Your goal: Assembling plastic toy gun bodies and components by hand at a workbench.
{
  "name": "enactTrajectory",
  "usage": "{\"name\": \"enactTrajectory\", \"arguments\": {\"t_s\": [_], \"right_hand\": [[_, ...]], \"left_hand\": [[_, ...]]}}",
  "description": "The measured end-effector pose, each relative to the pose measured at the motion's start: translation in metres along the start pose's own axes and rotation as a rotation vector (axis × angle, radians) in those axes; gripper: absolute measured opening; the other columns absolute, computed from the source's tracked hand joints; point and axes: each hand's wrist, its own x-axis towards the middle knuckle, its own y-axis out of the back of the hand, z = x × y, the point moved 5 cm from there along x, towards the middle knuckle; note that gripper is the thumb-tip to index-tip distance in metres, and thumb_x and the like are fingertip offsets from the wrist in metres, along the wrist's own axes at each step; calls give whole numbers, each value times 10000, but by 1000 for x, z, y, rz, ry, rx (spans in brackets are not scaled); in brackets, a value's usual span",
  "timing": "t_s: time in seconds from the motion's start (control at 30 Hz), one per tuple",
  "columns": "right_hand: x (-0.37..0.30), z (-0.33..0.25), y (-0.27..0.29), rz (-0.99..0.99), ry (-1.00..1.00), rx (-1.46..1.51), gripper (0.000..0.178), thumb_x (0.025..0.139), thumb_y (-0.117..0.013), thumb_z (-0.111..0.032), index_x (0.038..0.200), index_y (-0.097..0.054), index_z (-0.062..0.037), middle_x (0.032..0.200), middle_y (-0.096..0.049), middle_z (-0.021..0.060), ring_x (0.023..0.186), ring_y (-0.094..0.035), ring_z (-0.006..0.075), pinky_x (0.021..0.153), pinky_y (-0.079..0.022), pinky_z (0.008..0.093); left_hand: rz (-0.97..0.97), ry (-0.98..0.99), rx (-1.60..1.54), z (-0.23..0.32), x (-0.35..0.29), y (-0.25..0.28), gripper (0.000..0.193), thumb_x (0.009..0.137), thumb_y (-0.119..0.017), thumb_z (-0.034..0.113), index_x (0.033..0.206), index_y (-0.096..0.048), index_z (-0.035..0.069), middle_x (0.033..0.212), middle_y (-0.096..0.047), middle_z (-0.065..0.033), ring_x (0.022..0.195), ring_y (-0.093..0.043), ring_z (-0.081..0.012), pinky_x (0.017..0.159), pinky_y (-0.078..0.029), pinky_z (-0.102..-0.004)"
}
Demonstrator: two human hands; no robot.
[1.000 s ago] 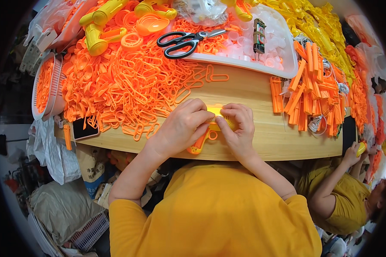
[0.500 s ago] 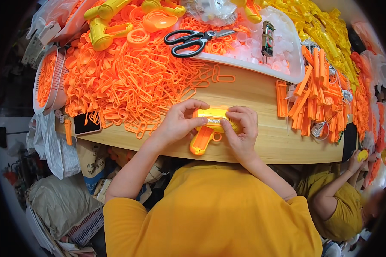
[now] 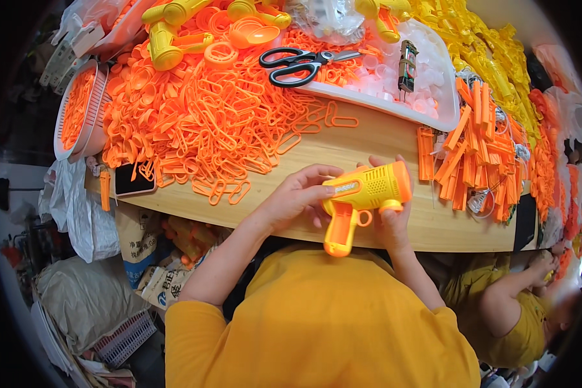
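A yellow toy gun (image 3: 372,184) with an orange front ring and a small orange trigger loop is held above the near part of the table, muzzle to the right. The handle points toward me, its orange hollow facing up. My left hand (image 3: 294,199) is closed on the rear end, thumb along the upper side. Around the front part my right hand (image 3: 394,223) is closed from behind and below; the gun hides some of its fingers.
Loose orange clips and rings (image 3: 207,123) are heaped at the left beside a white basket (image 3: 100,110). Black-handled scissors (image 3: 304,63) lie by a white tray (image 3: 443,116). Orange strips with wires (image 3: 472,142) pile up at the right, near a co-worker (image 3: 511,310). A phone (image 3: 134,181) lies at the left edge.
Both hands have shifted the toy gun right and a little nearer. Its front has come out from under my right hand, which now holds it from below.
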Motion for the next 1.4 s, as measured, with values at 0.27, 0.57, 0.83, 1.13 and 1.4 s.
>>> {"name": "enactTrajectory", "arguments": {"t_s": [0.27, 0.57, 0.83, 1.13, 1.4], "right_hand": [[24, -48, -45, -589, 396, -844, 864, 595, -861, -267, 1301, -408, -60, 1200, -491, 174, 1120, -504, 329, 953, -409, 431], [20, -12, -101, -1027, 553, -1291, 600, 703, -727, -238, 1232, -493, -80, 1094, -497, 138, 1078, -479, 319, 932, -381, 455], [112, -72, -94, -439, 1097, -856, 240, 762, -694, -49, 983, -607, -12, 873, -609, 101, 783, -601, 271, 728, -500, 356], [317, -43, -50, 78, 301, -1341, 376, 723, -685, -407, 879, -707, -66, 856, -680, 169, 792, -653, 329, 726, -515, 426], [318, -39, -71, 175, 231, -1520, 328, 717, -664, -402, 823, -704, -95, 820, -677, 155, 807, -658, 304, 723, -513, 398]], "left_hand": [[429, -896, 1271, 72, 66, 17, 178, 831, -645, 222, 879, -671, 52, 800, -653, -178, 699, -647, -304, 602, -526, -418], [415, -682, 1422, 71, 103, 12, 262, 821, -647, 305, 825, -614, 45, 718, -641, -189, 708, -645, -366, 612, -516, -470], [470, -608, 1725, 66, 92, 24, 82, 789, -586, 135, 814, -575, 58, 712, -638, -136, 644, -658, -298, 515, -520, -415], [452, -970, 1331, 84, 34, -9, 128, 735, -709, 107, 807, -610, 68, 805, -546, -78, 617, -588, -252, 518, -481, -349], [422, -853, 924, 73, 0, 24, 114, 760, -709, 35, 830, -623, 10, 794, -586, -52, 584, -546, -113, 510, -433, -238]]}}
